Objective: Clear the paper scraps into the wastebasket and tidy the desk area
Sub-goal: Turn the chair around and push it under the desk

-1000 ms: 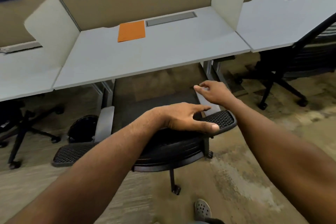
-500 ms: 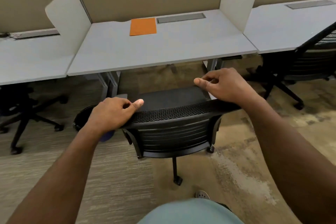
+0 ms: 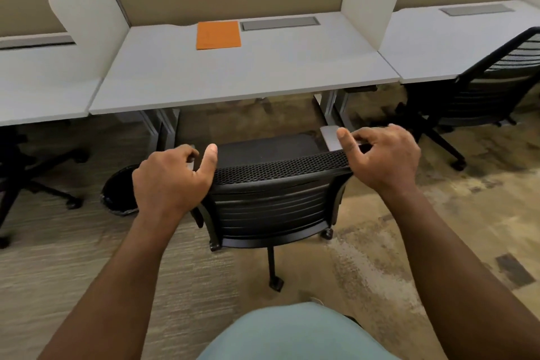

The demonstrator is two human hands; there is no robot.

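Both my left hand and right hand clamp the chair backrest at mid-frame, to push it squarely under the desk.

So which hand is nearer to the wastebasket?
Left. The left hand is just right of the wastebasket, partly overlapping it in view; the right hand is across the chair.

The chair stands before the bench; a folder lies on it at twelve o'clock, probably a wastebasket at nine.
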